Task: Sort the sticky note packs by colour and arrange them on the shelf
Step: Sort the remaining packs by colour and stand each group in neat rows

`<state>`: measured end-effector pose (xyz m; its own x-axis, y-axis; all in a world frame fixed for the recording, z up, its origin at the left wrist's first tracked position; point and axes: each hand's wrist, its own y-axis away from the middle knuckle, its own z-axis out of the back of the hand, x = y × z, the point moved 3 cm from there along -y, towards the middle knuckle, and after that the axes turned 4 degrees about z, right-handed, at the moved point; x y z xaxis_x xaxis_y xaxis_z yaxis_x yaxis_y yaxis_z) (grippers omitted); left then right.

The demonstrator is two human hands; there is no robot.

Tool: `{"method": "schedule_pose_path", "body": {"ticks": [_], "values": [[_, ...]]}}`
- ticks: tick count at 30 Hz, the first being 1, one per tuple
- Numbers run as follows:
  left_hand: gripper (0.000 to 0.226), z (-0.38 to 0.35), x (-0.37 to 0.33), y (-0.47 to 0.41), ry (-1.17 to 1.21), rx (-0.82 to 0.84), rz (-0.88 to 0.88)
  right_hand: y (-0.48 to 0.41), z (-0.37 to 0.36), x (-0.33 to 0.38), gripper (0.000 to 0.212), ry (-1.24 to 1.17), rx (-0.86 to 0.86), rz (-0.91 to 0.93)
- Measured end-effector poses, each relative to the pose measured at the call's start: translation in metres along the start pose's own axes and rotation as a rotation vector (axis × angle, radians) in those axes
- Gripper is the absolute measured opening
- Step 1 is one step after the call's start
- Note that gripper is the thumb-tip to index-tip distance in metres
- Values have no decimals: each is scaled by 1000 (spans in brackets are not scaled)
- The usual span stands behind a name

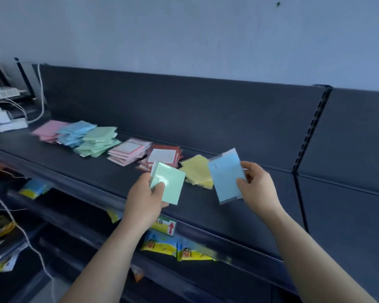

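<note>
Left hand (145, 197) grips a green pack (169, 184); right hand (257, 184) pinches a blue pack (227, 178).

Materials, as I read them from the head view. The green pack (167, 184) in the left hand (144, 202) is pastel paper under clear film, with one glossy glare patch. The blue pack (227, 176) in the right hand (258, 184) is matt paper in a transparent plastic sleeve. The yellow packs (196, 168) are paper in crinkled, shiny wrap. The shelf (85, 169), back panel (184, 110) and slotted upright (310, 132) are dark, smooth and matt, apparently painted metal. The wall (184, 36) has flat matt paint. The snack packets (160, 248) are glossy and printed; I cannot tell whether foil or plastic.
</note>
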<state>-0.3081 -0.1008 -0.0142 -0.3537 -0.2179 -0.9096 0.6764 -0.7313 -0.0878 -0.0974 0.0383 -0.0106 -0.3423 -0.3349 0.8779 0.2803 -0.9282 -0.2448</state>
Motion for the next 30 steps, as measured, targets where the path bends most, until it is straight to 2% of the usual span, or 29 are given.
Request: {"method": "schedule_pose_path", "body": {"ticks": [9,20,27,30], "values": [[10,57,30,-51,-78,-138,4,-35,-78,30,24,-57,67,37],[11,108,59,-104,-2,-299,90,-80,-165,65,24,-49,159,154],[18,164,85,-165,31,-354,52,-110,-231,100,21,-66,123,175],[12,194,97,-199,-5,-353,30,-124,-267,119,21,-91,84,178]]}}
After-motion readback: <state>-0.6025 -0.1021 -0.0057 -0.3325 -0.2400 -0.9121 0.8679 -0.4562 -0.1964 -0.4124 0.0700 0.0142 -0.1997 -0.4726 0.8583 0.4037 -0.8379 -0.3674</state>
